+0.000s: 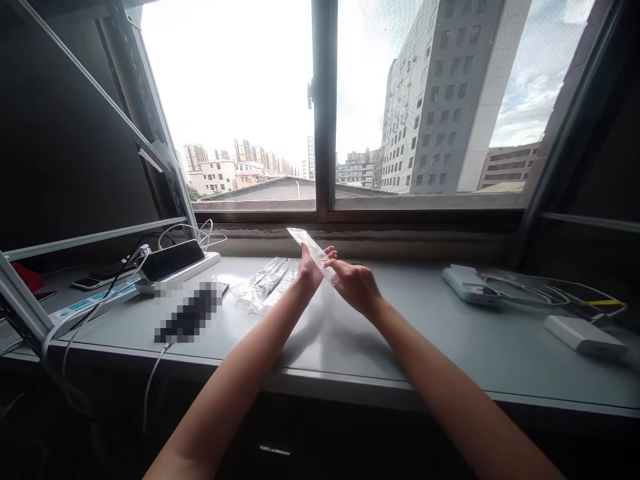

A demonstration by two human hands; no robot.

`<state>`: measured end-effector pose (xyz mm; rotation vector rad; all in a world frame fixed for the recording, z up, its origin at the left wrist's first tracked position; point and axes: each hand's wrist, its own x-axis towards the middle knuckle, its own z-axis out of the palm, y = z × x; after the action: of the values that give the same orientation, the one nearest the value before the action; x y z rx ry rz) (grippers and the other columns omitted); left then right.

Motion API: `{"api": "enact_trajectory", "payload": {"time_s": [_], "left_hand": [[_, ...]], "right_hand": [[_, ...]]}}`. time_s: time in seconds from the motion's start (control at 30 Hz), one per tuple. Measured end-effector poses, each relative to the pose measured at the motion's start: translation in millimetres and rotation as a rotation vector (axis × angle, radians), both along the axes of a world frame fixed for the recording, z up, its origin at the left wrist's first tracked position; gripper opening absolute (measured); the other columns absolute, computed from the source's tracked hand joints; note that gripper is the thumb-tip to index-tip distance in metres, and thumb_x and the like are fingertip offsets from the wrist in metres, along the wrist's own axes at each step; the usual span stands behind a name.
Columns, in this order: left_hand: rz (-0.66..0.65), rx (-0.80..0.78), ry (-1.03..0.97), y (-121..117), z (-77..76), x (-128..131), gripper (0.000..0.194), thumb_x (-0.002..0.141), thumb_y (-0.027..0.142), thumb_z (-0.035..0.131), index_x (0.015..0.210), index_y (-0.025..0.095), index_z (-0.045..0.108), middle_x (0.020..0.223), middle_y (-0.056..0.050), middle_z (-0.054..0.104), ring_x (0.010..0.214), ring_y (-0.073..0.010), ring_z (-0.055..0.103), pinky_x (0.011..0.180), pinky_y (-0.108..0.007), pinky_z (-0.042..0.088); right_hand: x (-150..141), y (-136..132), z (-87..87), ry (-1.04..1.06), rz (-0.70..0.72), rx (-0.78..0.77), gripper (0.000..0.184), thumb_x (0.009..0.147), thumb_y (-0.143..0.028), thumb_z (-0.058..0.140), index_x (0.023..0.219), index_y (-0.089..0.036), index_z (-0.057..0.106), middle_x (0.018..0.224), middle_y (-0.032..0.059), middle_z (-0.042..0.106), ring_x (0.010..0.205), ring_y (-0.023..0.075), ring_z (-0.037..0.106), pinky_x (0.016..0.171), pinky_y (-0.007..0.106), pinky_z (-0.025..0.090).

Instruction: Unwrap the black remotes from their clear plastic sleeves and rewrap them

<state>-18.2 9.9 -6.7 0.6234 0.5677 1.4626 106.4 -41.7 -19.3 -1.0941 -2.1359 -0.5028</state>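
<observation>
A flat, clear plastic bag is held up above the table, slanting from upper left to lower right. My left hand supports it from behind, thumb along its left side and fingertips showing past its right edge. Against the bag's lower right end, the fingers of my right hand are curled in a pinch. Whether anything lies inside the bag I cannot tell. Just left of my left hand, more crumpled clear plastic bags lie on the table. Behind my right hand a small dark thing is mostly hidden.
On the grey table, a pixelated dark device with a cable lies left. Behind it, a phone leans by a power strip among cables. At right are a light-blue device, coiled cables and a white box.
</observation>
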Motion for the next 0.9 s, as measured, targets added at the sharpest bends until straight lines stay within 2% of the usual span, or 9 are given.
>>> {"api": "enact_trajectory", "payload": {"time_s": [0.17, 0.23, 0.3, 0.4, 0.57, 0.73, 0.9], "left_hand": [[-0.024, -0.021, 0.052, -4, 0.5, 0, 0.076, 0.092, 0.062, 0.017, 0.115, 0.004, 0.061, 0.086, -0.018, 0.069, 0.082, -0.0245, 0.067, 0.077, -0.032, 0.054], [-0.035, -0.036, 0.059, -7, 1.8, 1, 0.078, 0.092, 0.063, 0.017, 0.113, 0.003, 0.062, 0.084, -0.018, 0.069, 0.08, -0.0241, 0.067, 0.075, -0.031, 0.054], [-0.011, -0.05, 0.047, -8, 3.4, 3, 0.076, 0.093, 0.062, 0.018, 0.111, 0.003, 0.062, 0.079, -0.016, 0.068, 0.075, -0.0223, 0.066, 0.073, -0.03, 0.054], [0.048, -0.082, 0.035, -9, 4.5, 5, 0.071, 0.094, 0.059, 0.019, 0.111, 0.004, 0.062, 0.072, -0.013, 0.066, 0.069, -0.0197, 0.064, 0.072, -0.029, 0.053], [0.018, -0.083, 0.065, -9, 1.0, 9, 0.076, 0.091, 0.065, 0.018, 0.106, 0.005, 0.064, 0.074, -0.015, 0.066, 0.073, -0.0224, 0.066, 0.073, -0.03, 0.053], [0.046, -0.088, 0.086, -7, -4.3, 11, 0.075, 0.092, 0.062, 0.022, 0.108, 0.002, 0.062, 0.076, -0.015, 0.066, 0.08, -0.0232, 0.067, 0.075, -0.028, 0.053], [0.055, -0.101, 0.066, -4, -4.0, 10, 0.072, 0.092, 0.063, 0.025, 0.109, 0.004, 0.062, 0.079, -0.016, 0.067, 0.081, -0.0238, 0.067, 0.074, -0.029, 0.054]], "right_hand": [[-2, -1, 1.5, -0.054, -0.026, 0.087, 0.035, 0.084, -0.016, 0.055, 0.118, -0.021, 0.057, 0.098, 0.0062, 0.072, 0.074, 0.0172, 0.065, 0.057, 0.024, 0.031], [-3, -1, 2.1, -0.07, -0.038, 0.078, 0.026, 0.085, -0.016, 0.052, 0.109, -0.019, 0.06, 0.093, 0.0061, 0.072, 0.074, 0.0166, 0.064, 0.056, 0.024, 0.029], [-5, -2, 2.0, -0.099, -0.058, 0.036, 0.017, 0.086, -0.014, 0.048, 0.092, -0.018, 0.063, 0.083, 0.0047, 0.071, 0.069, 0.0154, 0.063, 0.054, 0.025, 0.025], [-7, -1, 0.1, -0.142, -0.081, 0.003, 0.022, 0.087, -0.012, 0.043, 0.078, -0.017, 0.062, 0.073, 0.0044, 0.069, 0.06, 0.0142, 0.06, 0.052, 0.026, 0.021], [-7, 1, -3.0, -0.163, -0.131, 0.057, 0.023, 0.08, -0.004, 0.042, 0.076, -0.015, 0.062, 0.068, 0.0059, 0.068, 0.054, 0.0138, 0.058, 0.051, 0.027, 0.02], [-6, 3, -3.9, -0.141, -0.15, 0.128, 0.029, 0.086, -0.006, 0.037, 0.072, -0.016, 0.061, 0.06, 0.0044, 0.064, 0.05, 0.0133, 0.054, 0.051, 0.027, 0.019], [-6, 5, -5.0, -0.127, -0.148, 0.15, 0.03, 0.089, -0.008, 0.036, 0.073, -0.016, 0.06, 0.061, 0.0047, 0.064, 0.049, 0.0124, 0.053, 0.053, 0.028, 0.018]]}}
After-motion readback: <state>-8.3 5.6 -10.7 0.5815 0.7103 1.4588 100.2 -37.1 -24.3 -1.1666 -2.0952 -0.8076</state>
